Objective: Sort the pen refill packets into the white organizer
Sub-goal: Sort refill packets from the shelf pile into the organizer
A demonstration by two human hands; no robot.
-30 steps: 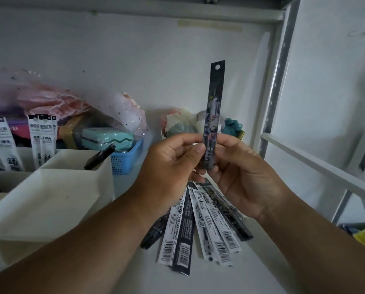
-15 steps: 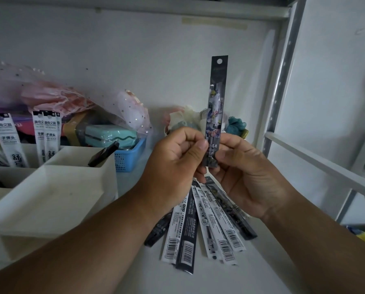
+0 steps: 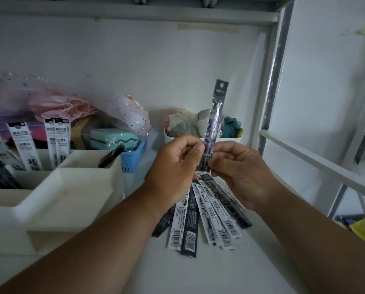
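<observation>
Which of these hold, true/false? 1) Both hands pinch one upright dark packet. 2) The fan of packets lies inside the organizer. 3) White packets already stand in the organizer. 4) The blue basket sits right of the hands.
1) True: left hand and right hand both pinch the dark packet near its lower end.
2) False: the fanned packets lie on the shelf surface, right of the white organizer.
3) True: white packets stand in its back compartments.
4) False: the blue basket sits left of the hands, behind the organizer.
</observation>
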